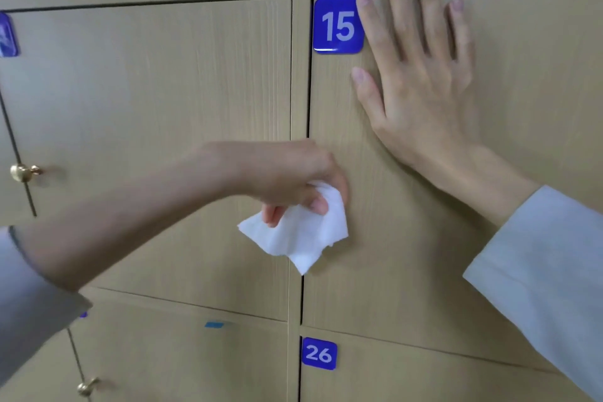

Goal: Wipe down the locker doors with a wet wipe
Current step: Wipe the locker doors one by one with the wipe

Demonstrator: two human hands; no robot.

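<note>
Door 15 [408, 254] bare below right hand [421, 88]

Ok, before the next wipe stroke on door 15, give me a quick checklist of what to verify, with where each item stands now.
1. Wet wipe in grip: ok, the left hand pinches it, most of it hanging loose.
2. Door 15 braced: ok, the right hand lies flat on it, fingers straight.
3. Door shut: ok, it sits level with the frame.
4. Wipe touching the door: cannot tell.
5. Number plate 15 uncovered: not ok, the index finger overlaps its right edge.
6. Wipe still wet: cannot tell.
</note>
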